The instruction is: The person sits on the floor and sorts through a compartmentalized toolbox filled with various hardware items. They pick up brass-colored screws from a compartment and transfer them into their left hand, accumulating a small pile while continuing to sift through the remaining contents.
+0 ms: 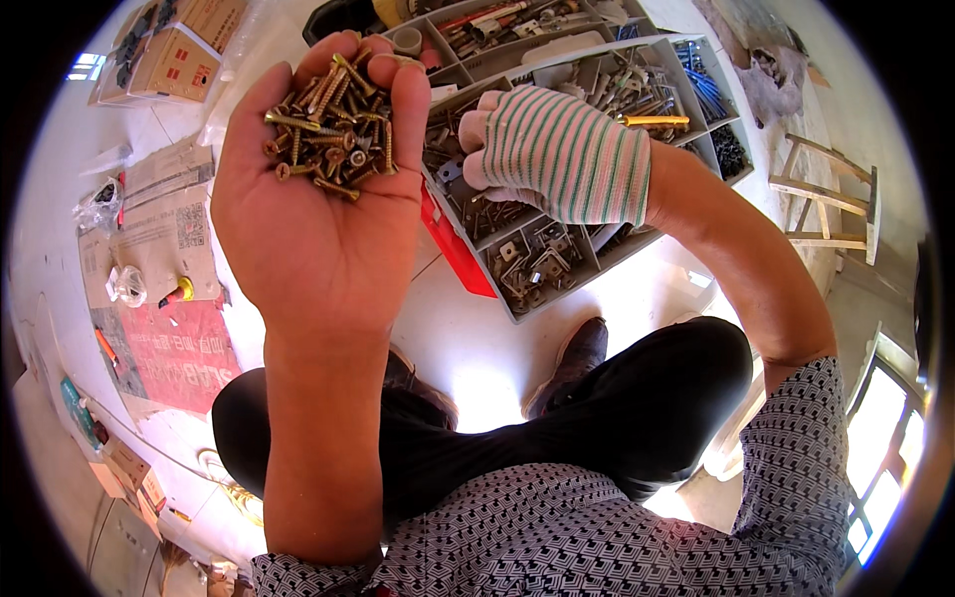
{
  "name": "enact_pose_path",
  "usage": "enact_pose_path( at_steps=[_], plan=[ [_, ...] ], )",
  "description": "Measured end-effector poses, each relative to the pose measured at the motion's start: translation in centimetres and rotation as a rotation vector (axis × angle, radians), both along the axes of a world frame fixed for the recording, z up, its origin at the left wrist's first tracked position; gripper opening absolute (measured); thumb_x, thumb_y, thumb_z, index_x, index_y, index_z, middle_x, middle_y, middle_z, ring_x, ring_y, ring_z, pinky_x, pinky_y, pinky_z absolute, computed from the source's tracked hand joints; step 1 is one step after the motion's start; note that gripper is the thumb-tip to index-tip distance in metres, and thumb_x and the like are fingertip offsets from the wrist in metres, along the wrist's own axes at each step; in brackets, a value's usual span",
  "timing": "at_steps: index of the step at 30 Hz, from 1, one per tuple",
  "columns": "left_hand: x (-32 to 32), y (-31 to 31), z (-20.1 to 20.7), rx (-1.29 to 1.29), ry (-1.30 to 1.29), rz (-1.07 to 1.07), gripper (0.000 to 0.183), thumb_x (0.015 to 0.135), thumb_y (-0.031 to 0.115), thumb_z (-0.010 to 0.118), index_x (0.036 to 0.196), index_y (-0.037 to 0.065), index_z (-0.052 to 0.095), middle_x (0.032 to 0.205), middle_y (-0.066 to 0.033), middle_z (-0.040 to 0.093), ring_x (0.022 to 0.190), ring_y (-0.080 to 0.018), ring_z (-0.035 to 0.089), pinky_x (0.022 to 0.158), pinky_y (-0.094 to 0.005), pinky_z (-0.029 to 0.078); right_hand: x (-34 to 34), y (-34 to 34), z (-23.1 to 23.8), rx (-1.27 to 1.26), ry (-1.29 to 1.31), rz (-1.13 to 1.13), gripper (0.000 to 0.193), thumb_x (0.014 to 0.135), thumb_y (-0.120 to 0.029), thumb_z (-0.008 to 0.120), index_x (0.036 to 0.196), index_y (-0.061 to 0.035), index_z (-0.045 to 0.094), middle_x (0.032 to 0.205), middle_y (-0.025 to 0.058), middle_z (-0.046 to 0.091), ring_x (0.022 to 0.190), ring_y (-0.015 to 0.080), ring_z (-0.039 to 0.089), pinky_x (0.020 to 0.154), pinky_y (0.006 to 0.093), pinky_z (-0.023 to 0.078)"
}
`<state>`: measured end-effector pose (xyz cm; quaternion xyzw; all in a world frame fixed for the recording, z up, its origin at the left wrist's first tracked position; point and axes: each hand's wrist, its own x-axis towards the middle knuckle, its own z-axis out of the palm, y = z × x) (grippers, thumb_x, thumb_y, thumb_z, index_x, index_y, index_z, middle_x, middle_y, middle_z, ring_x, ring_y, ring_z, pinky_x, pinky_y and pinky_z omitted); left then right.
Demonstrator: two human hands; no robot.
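Observation:
My left hand [323, 234] is bare and turned palm up, its fingers curled around a heap of brass-coloured screws [338, 134]. To its right is my right hand [557, 154], in a white glove with green stripes. It hangs palm down over a grey divided organizer box [585, 278], its fingers curled together above a compartment of small hardware. Its fingertips are partly hidden, and I cannot make out what is between them. Small metal brackets [537, 261] fill the near compartment. A yellow pencil-like stick [654, 120] lies beyond the right wrist, and blue plastic wall plugs [702, 82] occupy the far right compartment.
A red strip [456, 244] runs along the box's left side. Flattened cardboard [149, 234] covers floor at the left, with a yellow tape roll [183, 290] on it. Beyond stands a carton [174, 55]. On the right is a wooden stool [831, 199]. My shoes [577, 363] are just below the box.

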<state>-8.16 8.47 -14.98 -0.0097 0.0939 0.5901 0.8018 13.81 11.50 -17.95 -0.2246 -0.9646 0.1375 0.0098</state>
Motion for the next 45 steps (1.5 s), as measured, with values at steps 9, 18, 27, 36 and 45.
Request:
enact_pose_path(
  at_steps=[9, 18, 27, 36, 45],
  plan=[
    [0.6, -0.1, -0.3, 0.005, 0.022, -0.005, 0.031, 0.105, 0.012, 0.049, 0.118, -0.014, 0.060, 0.113, -0.0253, 0.066, 0.108, -0.0337, 0.066, 0.105, -0.0441, 0.056, 0.9, -0.2, -0.6, 0.053, 0.048, 0.007, 0.011, 0.086, -0.021, 0.072, 0.091, -0.0139, 0.067, 0.099, 0.0054, 0.062, 0.095, 0.0256, 0.061, 0.081, 0.0389, 0.052],
    [1.4, 0.4, -0.5, 0.014, -0.040, -0.047, 0.032, 0.105, 0.013, 0.049, 0.119, -0.014, 0.060, 0.115, -0.0254, 0.065, 0.109, -0.0339, 0.066, 0.105, -0.0446, 0.056, 1.9, -0.5, 0.0, 0.106, -0.024, 0.001, 0.011, 0.089, -0.014, 0.067, 0.099, -0.0147, 0.070, 0.098, 0.0047, 0.062, 0.093, 0.0238, 0.062, 0.077, 0.0361, 0.053],
    [0.4, 0.0, -0.5, 0.023, -0.009, -0.024, 0.032, 0.105, 0.012, 0.048, 0.118, -0.015, 0.060, 0.114, -0.0260, 0.066, 0.109, -0.0343, 0.066, 0.106, -0.0453, 0.055, 0.2, 0.1, -1.0, 0.177, -0.079, 0.148, 0.009, 0.092, -0.011, 0.062, 0.098, -0.0118, 0.068, 0.098, 0.0029, 0.060, 0.099, 0.0234, 0.062, 0.084, 0.0336, 0.053],
    [0.5, 0.0, -0.8, 0.032, -0.009, -0.017, 0.032, 0.105, 0.012, 0.048, 0.118, -0.015, 0.060, 0.113, -0.0264, 0.066, 0.109, -0.0346, 0.066, 0.106, -0.0455, 0.055, 1.1, 0.5, 0.3, 0.114, -0.064, -0.011, 0.013, 0.091, -0.019, 0.067, 0.094, -0.0064, 0.067, 0.096, 0.0080, 0.064, 0.100, 0.0277, 0.064, 0.089, 0.0376, 0.054],
    [0.8, 0.0, -1.1, 0.024, 0.017, -0.019, 0.033, 0.106, 0.013, 0.047, 0.119, -0.015, 0.059, 0.114, -0.0263, 0.065, 0.109, -0.0343, 0.066, 0.106, -0.0454, 0.055, 2.4, 0.1, 0.0, 0.083, -0.034, -0.030, 0.017, 0.093, -0.023, 0.066, 0.096, -0.0061, 0.064, 0.093, 0.0072, 0.063, 0.096, 0.0272, 0.064, 0.087, 0.0383, 0.053]
  ],
)
